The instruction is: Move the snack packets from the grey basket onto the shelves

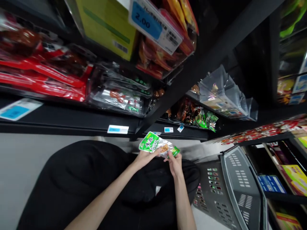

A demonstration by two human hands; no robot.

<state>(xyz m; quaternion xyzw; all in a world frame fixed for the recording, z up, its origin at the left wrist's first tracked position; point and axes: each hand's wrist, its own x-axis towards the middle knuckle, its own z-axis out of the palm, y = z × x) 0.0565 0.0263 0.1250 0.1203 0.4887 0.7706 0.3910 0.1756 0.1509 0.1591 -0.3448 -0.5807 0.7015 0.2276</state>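
A green and silver snack packet (165, 146) with white lettering and a food picture is held above my lap. My left hand (145, 157) grips its left end, thumb lying across the front. At the lower right end, my right hand (175, 161) pinches the packet between thumb and fingers. Both hands are closed on the same packet, and its back is hidden. Just beyond it runs the black bottom shelf edge (79, 124), where small green packets (203, 119) lie in the row.
A grey shopping basket (230, 188) stands on the floor to my right. Red packets (48, 72) and clear packets (120, 95) fill the shelf at left. A price tag (153, 24) hangs overhead, beside a slanting black post (172, 86). Clear plastic bins (223, 91) stand farther right.
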